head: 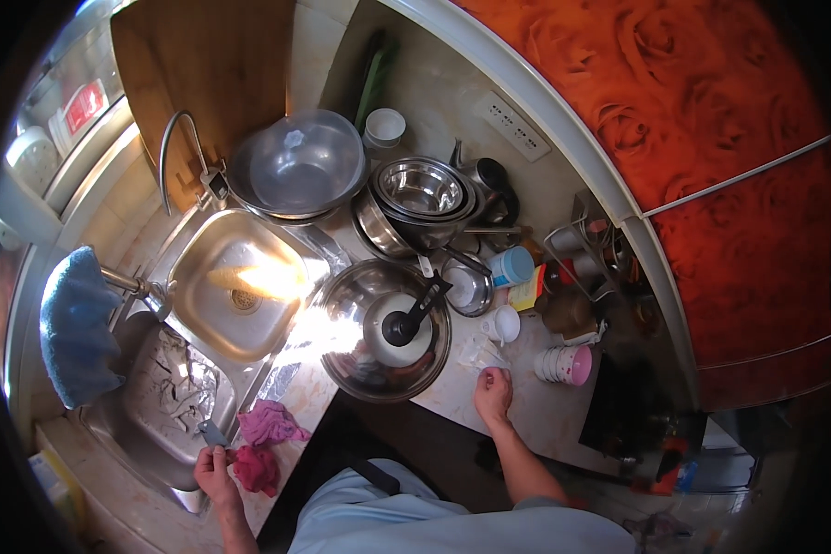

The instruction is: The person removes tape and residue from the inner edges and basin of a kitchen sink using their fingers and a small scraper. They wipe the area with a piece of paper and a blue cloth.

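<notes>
My left hand (215, 474) pinches a small flat grey-blue piece (212, 433), whose exact kind I cannot tell, at the near edge of the left sink basin (111, 443). Crumpled, shiny scraps (183, 388) lie in that basin. Beside this hand are a red cloth (256, 469) and a pink cloth (271, 422) on the counter. Over the counter to the right, the fingertips of my right hand (493, 396) are closed on the edge of a crumpled, translucent plastic bag (483, 352).
A lidded pan (346, 370) stands between my hands, a black utensil across its lid. Behind are nested steel bowls (421, 187) and a large basin (308, 163). Stacked paper cups (561, 365) and a white cup (501, 324) flank the bag. A faucet (154, 299) reaches over the sink.
</notes>
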`<state>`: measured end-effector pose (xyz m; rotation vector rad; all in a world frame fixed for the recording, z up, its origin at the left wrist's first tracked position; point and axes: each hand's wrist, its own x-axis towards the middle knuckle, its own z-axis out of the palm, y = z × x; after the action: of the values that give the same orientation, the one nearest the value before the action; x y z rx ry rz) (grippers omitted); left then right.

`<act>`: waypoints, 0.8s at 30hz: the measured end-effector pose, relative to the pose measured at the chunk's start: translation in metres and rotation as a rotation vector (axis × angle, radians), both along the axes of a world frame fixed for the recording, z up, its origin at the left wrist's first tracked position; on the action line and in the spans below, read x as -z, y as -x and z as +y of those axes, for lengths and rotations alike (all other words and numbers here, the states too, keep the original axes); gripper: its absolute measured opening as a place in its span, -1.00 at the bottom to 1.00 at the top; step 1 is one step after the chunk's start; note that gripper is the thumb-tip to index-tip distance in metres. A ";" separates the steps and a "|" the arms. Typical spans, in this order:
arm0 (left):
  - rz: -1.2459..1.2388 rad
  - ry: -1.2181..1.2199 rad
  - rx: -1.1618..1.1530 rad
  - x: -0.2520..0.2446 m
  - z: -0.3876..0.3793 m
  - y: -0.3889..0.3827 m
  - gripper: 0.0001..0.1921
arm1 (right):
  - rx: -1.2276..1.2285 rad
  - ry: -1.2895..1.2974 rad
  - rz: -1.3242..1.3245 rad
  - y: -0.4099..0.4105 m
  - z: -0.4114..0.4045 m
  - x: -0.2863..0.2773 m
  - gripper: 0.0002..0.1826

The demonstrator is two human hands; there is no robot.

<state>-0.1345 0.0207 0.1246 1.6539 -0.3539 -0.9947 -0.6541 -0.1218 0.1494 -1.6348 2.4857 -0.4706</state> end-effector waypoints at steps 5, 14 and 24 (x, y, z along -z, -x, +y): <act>-0.001 -0.012 -0.075 -0.005 -0.001 -0.003 -0.84 | -0.352 0.040 0.297 0.040 -0.011 0.023 -0.80; 0.021 -0.092 -0.297 -0.008 0.028 -0.007 -0.86 | -0.270 -0.349 0.108 0.091 -0.046 0.054 -0.83; 0.025 -0.134 -0.297 -0.005 0.041 -0.007 -0.85 | -0.150 -0.297 0.222 0.089 -0.051 0.063 -0.88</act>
<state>-0.1274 0.0618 0.1293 1.7515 -0.0221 -0.8285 -0.7426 -0.1732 0.0866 -1.8118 2.4061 0.1005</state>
